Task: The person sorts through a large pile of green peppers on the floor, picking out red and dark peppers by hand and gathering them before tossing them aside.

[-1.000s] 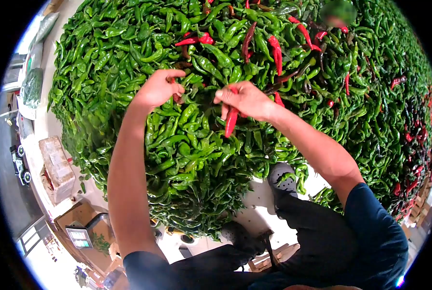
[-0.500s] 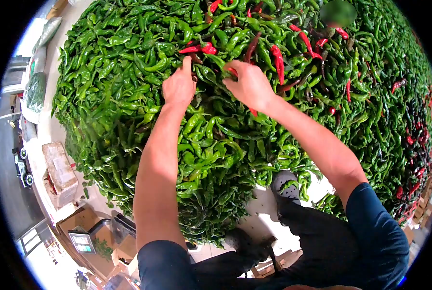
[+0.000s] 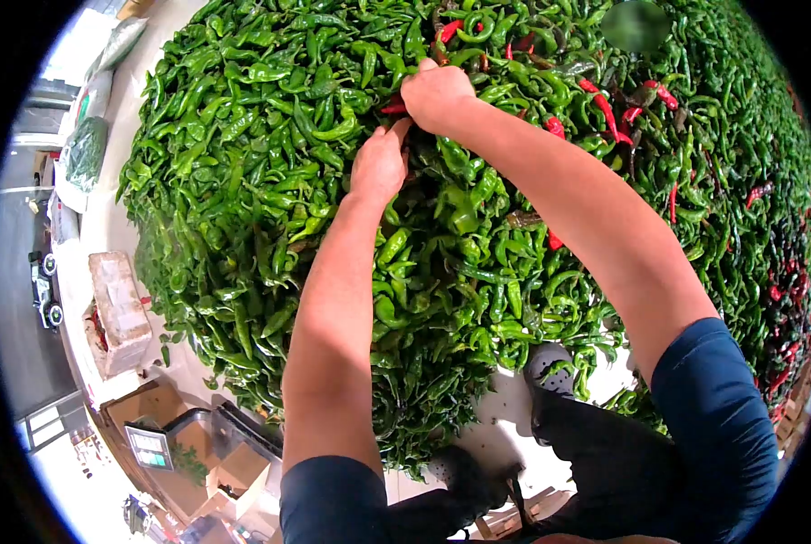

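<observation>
The right hand's fingers [image 3: 432, 98] curl, seemingly around a glossy red pepper [image 3: 393, 106]; the left hand's fingers [image 3: 383, 159] point just below it, their grip unclear, above glossy green peppers [image 3: 333, 127].

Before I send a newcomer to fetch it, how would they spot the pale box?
Find the huge pepper heap, then look just beyond its left edge. The box sits between the plastic bags and the open brown cartons. Unlike those cartons, it is pale and blotchy.
</observation>
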Action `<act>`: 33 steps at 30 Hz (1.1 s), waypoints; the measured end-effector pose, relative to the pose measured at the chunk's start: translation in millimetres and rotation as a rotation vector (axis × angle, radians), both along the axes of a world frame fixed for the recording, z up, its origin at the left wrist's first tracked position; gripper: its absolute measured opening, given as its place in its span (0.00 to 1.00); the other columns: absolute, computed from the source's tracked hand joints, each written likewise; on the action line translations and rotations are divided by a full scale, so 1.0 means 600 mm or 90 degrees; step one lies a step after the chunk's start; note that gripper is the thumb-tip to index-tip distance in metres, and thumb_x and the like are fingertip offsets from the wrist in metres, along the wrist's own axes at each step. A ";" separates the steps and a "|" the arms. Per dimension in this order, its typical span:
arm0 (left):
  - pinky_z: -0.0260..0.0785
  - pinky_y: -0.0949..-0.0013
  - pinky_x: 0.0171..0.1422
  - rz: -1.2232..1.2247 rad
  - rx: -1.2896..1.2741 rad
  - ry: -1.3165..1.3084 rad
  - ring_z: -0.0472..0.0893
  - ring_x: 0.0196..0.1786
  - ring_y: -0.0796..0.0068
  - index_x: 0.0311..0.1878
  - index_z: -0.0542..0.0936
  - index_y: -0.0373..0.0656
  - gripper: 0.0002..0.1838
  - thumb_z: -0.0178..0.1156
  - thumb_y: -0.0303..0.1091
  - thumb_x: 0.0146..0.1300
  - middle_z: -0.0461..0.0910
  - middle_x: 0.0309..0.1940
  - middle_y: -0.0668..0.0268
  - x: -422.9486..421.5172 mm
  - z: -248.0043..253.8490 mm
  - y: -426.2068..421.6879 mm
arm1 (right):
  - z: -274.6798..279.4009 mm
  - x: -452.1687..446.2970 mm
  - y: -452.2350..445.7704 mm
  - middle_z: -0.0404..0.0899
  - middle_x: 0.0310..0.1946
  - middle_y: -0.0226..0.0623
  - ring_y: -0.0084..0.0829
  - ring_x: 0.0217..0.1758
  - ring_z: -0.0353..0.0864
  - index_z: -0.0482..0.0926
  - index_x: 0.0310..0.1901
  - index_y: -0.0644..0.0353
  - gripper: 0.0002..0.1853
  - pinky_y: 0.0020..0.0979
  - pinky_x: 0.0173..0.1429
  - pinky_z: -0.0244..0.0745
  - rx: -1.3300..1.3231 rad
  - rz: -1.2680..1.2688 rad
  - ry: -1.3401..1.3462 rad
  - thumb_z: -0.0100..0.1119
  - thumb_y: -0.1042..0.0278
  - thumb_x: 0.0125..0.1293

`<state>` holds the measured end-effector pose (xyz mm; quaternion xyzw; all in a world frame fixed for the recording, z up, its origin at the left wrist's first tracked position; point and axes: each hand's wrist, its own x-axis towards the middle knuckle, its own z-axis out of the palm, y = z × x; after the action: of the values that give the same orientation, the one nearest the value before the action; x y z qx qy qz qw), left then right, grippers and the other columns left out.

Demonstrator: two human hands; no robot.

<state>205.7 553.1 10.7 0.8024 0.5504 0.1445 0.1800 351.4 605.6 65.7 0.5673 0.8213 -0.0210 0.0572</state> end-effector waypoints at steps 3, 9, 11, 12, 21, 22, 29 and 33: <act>0.72 0.50 0.53 0.008 0.031 -0.031 0.79 0.48 0.44 0.60 0.74 0.47 0.25 0.56 0.21 0.58 0.79 0.46 0.49 -0.007 0.001 -0.009 | -0.004 -0.017 0.009 0.82 0.47 0.44 0.39 0.51 0.84 0.82 0.48 0.60 0.15 0.38 0.49 0.81 -0.041 0.002 -0.051 0.59 0.67 0.61; 0.77 0.68 0.45 0.042 0.078 -0.194 0.84 0.39 0.67 0.59 0.78 0.47 0.19 0.56 0.23 0.65 0.82 0.45 0.56 -0.051 0.044 -0.077 | 0.012 0.033 0.000 0.86 0.42 0.42 0.37 0.41 0.86 0.82 0.49 0.56 0.15 0.39 0.43 0.81 -0.050 -0.040 0.067 0.59 0.69 0.60; 0.77 0.71 0.45 0.092 0.026 -0.322 0.83 0.37 0.75 0.59 0.79 0.46 0.18 0.56 0.22 0.67 0.83 0.46 0.61 -0.061 0.089 -0.105 | 0.032 0.095 -0.014 0.85 0.38 0.38 0.30 0.31 0.84 0.82 0.52 0.54 0.17 0.33 0.35 0.80 -0.080 -0.085 0.345 0.60 0.68 0.61; 0.77 0.72 0.44 0.134 -0.006 -0.419 0.83 0.37 0.79 0.60 0.78 0.45 0.18 0.56 0.22 0.68 0.83 0.47 0.64 -0.065 0.107 -0.122 | 0.047 0.129 -0.032 0.84 0.35 0.35 0.25 0.25 0.81 0.81 0.54 0.54 0.17 0.30 0.30 0.78 -0.119 -0.098 0.557 0.61 0.67 0.62; 0.68 0.78 0.22 0.322 -0.107 -0.824 0.81 0.29 0.79 0.59 0.74 0.38 0.20 0.61 0.23 0.64 0.83 0.45 0.59 -0.082 0.170 -0.263 | 0.078 0.240 -0.148 0.82 0.29 0.25 0.15 0.19 0.72 0.83 0.50 0.59 0.16 0.20 0.24 0.66 -0.138 -0.218 1.013 0.65 0.69 0.59; 0.68 0.78 0.23 0.305 -0.135 -0.883 0.80 0.29 0.79 0.60 0.73 0.38 0.21 0.61 0.23 0.63 0.83 0.45 0.59 -0.082 0.167 -0.268 | 0.097 0.251 -0.161 0.81 0.29 0.26 0.15 0.18 0.70 0.82 0.50 0.59 0.16 0.19 0.23 0.64 -0.124 -0.228 1.035 0.67 0.68 0.60; 0.68 0.75 0.25 0.286 -0.329 -0.962 0.79 0.31 0.76 0.66 0.68 0.33 0.31 0.64 0.23 0.58 0.81 0.48 0.53 -0.047 0.148 -0.300 | 0.085 0.269 -0.205 0.79 0.21 0.28 0.17 0.14 0.71 0.78 0.39 0.60 0.12 0.20 0.17 0.62 -0.320 -0.339 1.031 0.71 0.69 0.57; 0.69 0.76 0.25 0.301 -0.397 -0.887 0.79 0.29 0.75 0.65 0.70 0.32 0.29 0.64 0.24 0.59 0.82 0.45 0.53 -0.043 0.143 -0.311 | 0.048 0.239 -0.248 0.78 0.24 0.29 0.17 0.14 0.70 0.76 0.38 0.59 0.11 0.18 0.16 0.60 -0.525 -0.316 1.163 0.69 0.71 0.58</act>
<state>179.6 366.7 96.2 0.3020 0.4819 0.4864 0.6634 495.0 457.1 94.3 0.4249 0.3401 -0.7350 -0.4044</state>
